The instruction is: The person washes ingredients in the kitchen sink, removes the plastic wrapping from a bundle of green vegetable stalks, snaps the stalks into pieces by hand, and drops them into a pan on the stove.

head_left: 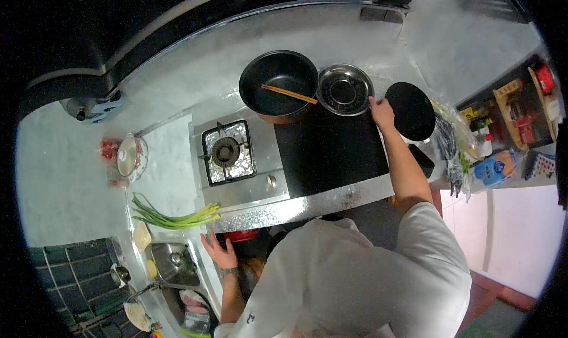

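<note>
My right hand (382, 113) has its fingers closed at the right rim of a shallow stainless steel basin (345, 90). Just left of the basin stands a deep black pot (278, 71), with a pair of wooden chopsticks (290, 94) laid across its right side. My left hand (219, 253) is open, its fingers spread by the counter's front edge near the sink, holding nothing. A bunch of green onions (177, 216) lies on the counter just beyond that hand.
A gas burner (225, 153) sits left of a black cooktop panel (331, 154). A round black disc (410, 111) and plastic bags (452, 137) are at right, beside a shelf of condiments (513, 116). A lidded pot (131, 157) and the sink (177, 264) are at left.
</note>
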`<state>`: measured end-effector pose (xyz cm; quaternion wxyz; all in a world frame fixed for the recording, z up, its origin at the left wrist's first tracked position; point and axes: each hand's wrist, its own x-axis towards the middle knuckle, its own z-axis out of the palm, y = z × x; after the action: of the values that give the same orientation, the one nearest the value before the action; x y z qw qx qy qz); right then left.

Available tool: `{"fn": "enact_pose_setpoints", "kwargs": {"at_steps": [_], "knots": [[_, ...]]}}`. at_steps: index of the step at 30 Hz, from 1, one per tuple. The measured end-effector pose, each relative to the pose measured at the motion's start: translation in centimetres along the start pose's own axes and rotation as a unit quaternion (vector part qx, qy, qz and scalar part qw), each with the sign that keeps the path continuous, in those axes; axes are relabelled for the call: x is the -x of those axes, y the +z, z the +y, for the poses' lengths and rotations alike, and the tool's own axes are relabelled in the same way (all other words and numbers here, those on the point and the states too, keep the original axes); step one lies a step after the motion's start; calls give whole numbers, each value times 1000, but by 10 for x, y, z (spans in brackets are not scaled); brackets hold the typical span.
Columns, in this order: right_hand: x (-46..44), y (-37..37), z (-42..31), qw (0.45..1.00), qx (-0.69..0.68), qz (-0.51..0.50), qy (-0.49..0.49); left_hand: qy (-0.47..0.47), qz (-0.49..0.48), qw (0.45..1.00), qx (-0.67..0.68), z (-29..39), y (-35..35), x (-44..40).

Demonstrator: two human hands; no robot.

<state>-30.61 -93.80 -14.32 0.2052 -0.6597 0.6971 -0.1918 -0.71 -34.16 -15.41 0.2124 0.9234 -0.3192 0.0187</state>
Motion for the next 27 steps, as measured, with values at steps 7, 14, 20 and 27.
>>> {"fn": "enact_pose_setpoints", "kwargs": {"at_steps": [7,14,20,27], "knots": [[-21,35,15,984,-156,-72,45,-12,-27,999,37,8,-6,-2],[0,22,74,976,-216,-16,-8,-3,-22,999,38,2,-16,-1],[70,-32,168,980,-191,-13,-60,4,-25,998,62,-12,-14,-4],[259,-58,58,969,-170,-180,-20,105,-19,986,130,-40,-12,-30]]}}
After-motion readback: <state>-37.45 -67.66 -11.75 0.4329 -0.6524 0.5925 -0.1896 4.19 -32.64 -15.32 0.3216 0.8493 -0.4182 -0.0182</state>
